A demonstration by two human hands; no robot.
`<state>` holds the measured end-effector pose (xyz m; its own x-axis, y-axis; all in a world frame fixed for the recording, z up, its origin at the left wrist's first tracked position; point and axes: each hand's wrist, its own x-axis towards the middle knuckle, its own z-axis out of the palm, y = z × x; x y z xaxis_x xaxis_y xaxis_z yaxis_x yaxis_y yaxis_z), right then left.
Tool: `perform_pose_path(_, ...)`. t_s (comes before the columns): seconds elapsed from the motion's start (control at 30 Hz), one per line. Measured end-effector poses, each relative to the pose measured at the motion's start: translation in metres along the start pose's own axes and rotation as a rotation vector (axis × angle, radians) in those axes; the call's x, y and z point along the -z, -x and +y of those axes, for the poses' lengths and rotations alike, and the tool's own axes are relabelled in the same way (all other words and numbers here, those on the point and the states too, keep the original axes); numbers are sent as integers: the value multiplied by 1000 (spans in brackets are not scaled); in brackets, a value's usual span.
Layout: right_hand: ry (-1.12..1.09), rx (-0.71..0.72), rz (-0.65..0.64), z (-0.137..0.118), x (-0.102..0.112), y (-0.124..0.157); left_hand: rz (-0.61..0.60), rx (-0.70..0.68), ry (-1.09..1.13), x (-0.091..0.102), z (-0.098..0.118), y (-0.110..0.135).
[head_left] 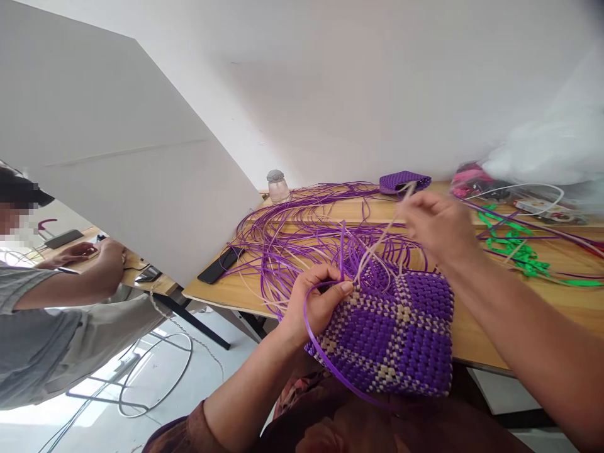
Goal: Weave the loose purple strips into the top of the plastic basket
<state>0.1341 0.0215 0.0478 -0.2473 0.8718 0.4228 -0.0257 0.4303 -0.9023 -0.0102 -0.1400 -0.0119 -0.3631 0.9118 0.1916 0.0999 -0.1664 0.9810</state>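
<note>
A woven basket [415, 327] of purple and cream plastic strips rests tilted at the table's front edge, close to my body. My left hand [317, 301] pinches its upper left rim between thumb and fingers. From that grip a loose purple strip [325, 358] loops down across the basket's front. Raised to the right, my right hand [436, 220] is closed on a cream strip [383, 238] drawn up from the rim; this hand is slightly blurred. Many unwoven purple strips [278, 251] fan out over the table behind the basket.
A phone [221, 264] and a lidded glass jar [277, 187] sit left on the wooden table [472, 340]. A small purple woven piece [404, 182], green strips [516, 245] and plastic bags [538, 157] lie to the right. Beyond a white partition [117, 138], another person [42, 333] works.
</note>
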Motion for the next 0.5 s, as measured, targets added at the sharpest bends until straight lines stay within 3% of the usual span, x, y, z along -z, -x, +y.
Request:
perform_pose_path(0.07, -76, -33, 86, 6, 8, -19, -5, -1, -18, -1, 1, -1)
perform_pose_path(0.13, -132, -81, 39, 9, 12, -26, -29, 20, -21, -1, 2, -3)
perform_pose_path(0.2, -192, -155, -91, 8, 11, -22, -56, 45, -16, 0, 3, -4)
perform_pose_path(0.3, -223, -263, -402, 4, 4, -1, -83, 25, -62, 3, 4, -5)
perform_pose_path(0.37, -154, -256, -583, 2, -3, 14, -102, -6, -137, 5, 5, -5)
perform_pose_path(0.43, -33, -186, -664, 0, -8, 27, -114, -30, -212, 7, 5, -5)
perform_pose_path(0.5, 93, -95, -631, 1, -11, 34, -108, -47, -256, 8, 4, -5)
